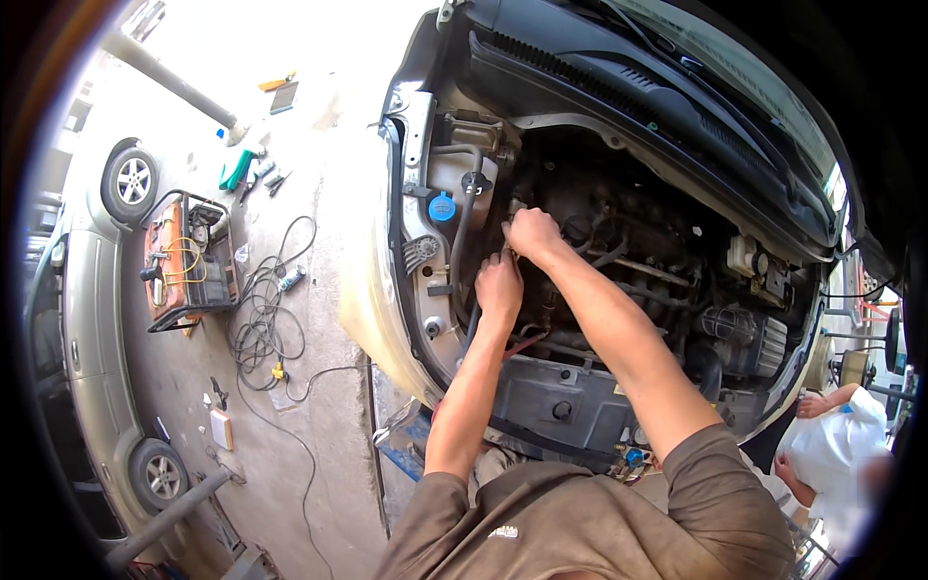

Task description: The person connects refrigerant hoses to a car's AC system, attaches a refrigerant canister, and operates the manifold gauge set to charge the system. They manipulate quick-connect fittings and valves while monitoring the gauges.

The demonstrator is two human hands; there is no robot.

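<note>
Left hand (498, 287) and right hand (535, 235), in the head view, meet nearly fingertip to fingertip at the left edge of the engine (623, 232). The left has its fingers bent and close together; the right is curled almost into a fist, knuckles up. What the 2 of them pinch, if anything, is hidden by the fingers, so I cannot tell. The engine, dark and grimy, lies to the right of a pale reservoir (447, 174) with a blue cap (442, 206). A black hose (464, 222) runs down past that reservoir, just left of the hands.

As for handling, the engine should be heavy, hard and firmly fixed, while anything small at its edge is probably light, stiff and perhaps slick with oil, best held by its solid body. The hose looks pliable; gripping it close to an end would give better control than mid-length. The reservoir, seemingly thin plastic, may crack if leaned on. An orange machine (166, 280) and a tangled cable (259, 302) rest on the floor (343, 464).
</note>
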